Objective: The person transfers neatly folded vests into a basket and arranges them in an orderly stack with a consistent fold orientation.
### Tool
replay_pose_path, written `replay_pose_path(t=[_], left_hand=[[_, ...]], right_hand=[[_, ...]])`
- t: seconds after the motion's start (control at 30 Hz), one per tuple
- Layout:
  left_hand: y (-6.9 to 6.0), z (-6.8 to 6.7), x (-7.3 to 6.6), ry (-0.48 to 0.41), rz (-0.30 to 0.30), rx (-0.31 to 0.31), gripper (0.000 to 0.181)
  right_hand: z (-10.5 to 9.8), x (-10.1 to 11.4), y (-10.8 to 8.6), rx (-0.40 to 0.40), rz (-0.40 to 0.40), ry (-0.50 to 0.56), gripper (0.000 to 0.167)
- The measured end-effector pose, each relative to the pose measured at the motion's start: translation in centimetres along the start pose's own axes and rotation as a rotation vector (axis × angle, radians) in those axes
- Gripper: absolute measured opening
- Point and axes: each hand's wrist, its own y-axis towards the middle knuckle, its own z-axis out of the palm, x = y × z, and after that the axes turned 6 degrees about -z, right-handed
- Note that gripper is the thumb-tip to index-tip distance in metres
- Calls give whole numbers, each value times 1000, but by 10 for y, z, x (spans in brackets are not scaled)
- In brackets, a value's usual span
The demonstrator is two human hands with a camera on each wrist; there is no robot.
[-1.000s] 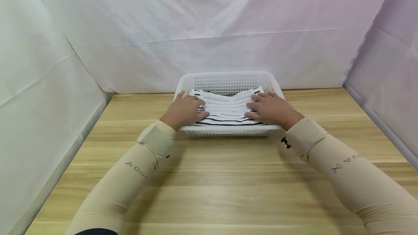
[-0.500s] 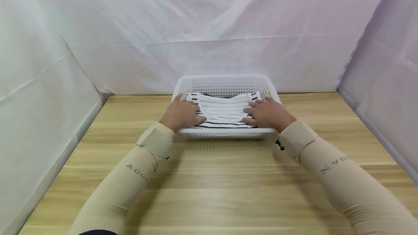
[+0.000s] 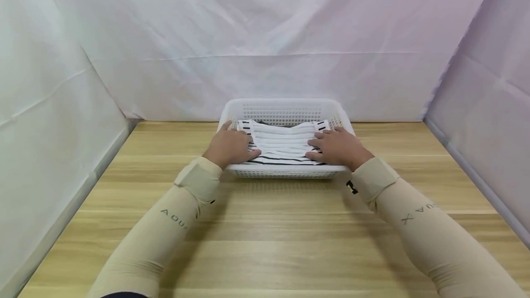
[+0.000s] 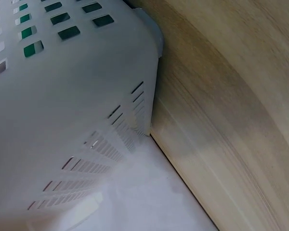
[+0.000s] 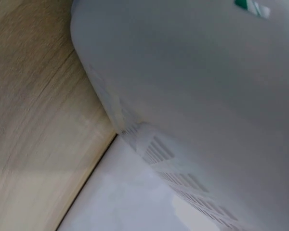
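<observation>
A black-and-white striped cloth, probably a folded garment (image 3: 283,140), lies inside a white plastic basket (image 3: 285,168) with lattice sides. My left hand (image 3: 232,145) rests over the basket's left side, its fingers and thumb laid on the cloth's left end. On the opposite side my right hand (image 3: 337,147) lies likewise, fingers spread on the cloth's right end. Neither hand shows in its own wrist view. The basket's outer wall (image 4: 86,86) fills much of the left wrist view, with green showing through some holes. A similar wall (image 5: 192,96) dominates the right wrist view.
The basket stands at the far edge of a wood-grain table (image 3: 265,233), close to a white cloth backdrop (image 3: 265,77). White sheets also hang at the left (image 3: 49,118) and right (image 3: 488,91) of the table.
The head view has shifted slightly, so the basket appears a little lower in it. Both hands stay on the cloth, whose right end now looks somewhat flatter.
</observation>
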Motion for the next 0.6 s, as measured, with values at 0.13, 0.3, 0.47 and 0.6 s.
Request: replay_pose_path(t=[0.13,0.3,0.47,0.6], left_hand=[[1,-2,-1,-7,0,-5,52],[2,-4,-2,-24,6,-20,50],[6,-6,2,-80,-19,-57,52],[6,-4,4,-165,-105,-145,51]], right_hand=[[-1,0,-3,-13,3,-2,60],[-5,-1,-7,-43,9,5,60],[-8,-4,-4,-96,16,60,60],[-8,-5,-1,-146,48,136,60]])
